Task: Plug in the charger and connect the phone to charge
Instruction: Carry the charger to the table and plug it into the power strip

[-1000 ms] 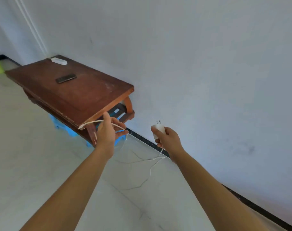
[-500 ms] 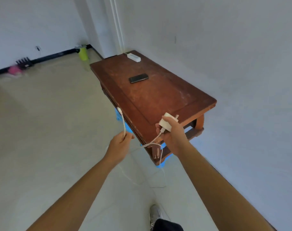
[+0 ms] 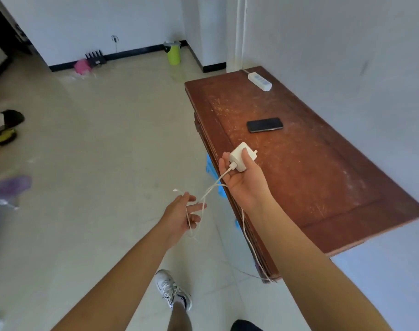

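My right hand (image 3: 245, 185) holds a white charger block (image 3: 242, 156) palm up over the near left edge of the brown wooden table (image 3: 323, 177), prongs pointing right. Its white cable (image 3: 209, 191) runs down to my left hand (image 3: 182, 215), which pinches it loosely with fingers partly spread; the free end (image 3: 176, 190) sticks up above that hand. More cable hangs down past the table edge. A black phone (image 3: 264, 124) lies flat mid-table. A white power strip (image 3: 259, 80) sits at the table's far end by the wall.
The table stands against the grey wall on the right. Something blue (image 3: 209, 167) shows under it. A green bin (image 3: 173, 53), a pink object (image 3: 81, 66) and a black router (image 3: 95, 59) sit along the far wall. Shoes (image 3: 5, 126) lie at left. My sneaker (image 3: 172, 290) is below.
The view has swung left and closer to the table. My right hand turned palm up with the charger over the table edge. My left hand dropped lower and loosened on the cable.
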A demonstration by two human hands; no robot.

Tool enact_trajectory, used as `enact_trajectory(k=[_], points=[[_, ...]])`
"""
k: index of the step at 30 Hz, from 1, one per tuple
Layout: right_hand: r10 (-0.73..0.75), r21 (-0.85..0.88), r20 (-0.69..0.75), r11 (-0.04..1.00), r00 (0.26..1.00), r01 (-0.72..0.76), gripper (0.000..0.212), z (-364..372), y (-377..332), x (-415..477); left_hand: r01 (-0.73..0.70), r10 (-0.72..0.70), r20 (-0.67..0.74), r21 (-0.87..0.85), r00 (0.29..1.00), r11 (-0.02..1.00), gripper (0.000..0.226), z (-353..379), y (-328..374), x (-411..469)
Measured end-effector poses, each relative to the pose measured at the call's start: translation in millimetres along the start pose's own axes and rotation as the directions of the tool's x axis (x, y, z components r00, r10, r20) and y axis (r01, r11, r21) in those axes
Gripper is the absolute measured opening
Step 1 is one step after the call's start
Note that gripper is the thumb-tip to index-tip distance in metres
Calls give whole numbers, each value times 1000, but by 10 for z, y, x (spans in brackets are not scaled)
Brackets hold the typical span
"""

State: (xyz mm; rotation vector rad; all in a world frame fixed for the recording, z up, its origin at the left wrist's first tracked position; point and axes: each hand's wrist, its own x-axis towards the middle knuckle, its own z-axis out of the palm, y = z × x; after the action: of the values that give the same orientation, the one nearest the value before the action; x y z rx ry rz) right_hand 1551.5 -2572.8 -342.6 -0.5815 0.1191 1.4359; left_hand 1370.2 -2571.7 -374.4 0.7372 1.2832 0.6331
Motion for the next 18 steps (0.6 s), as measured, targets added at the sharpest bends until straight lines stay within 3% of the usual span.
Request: enact_trajectory(k=[2,5,7,10,12,15,18], points=[[-19,-11,-31,1000,999,19,30,71,54,306,6,-4,101,-17,995,1000,30,-88,118,324],[-73,-51,-97,996,993,68,31,182,68,753,-152,95,219,262,971,953,53,-174,345,758],[-126,-85,-112,989,986,117,31,360,70,1159,-279,197,265,322,944,905,42,-257,600,1171],[-284,-243,-198,941,938,234,31,716,29,1723,-436,380,215,437,900,787,14,-431,1165,1786],[-407,-358,-265,883,874,303,34,913,-31,2054,-471,450,184,550,874,689,18,-576,1571,2132],[-479,-409,-319,848,818,337,37,1132,-101,2488,-503,592,132,689,795,522,16,-700,2133,2617],[-464,-453,-374,847,803,278,31,1283,-94,2875,-466,685,9,738,729,487,19,-629,2557,3068]])
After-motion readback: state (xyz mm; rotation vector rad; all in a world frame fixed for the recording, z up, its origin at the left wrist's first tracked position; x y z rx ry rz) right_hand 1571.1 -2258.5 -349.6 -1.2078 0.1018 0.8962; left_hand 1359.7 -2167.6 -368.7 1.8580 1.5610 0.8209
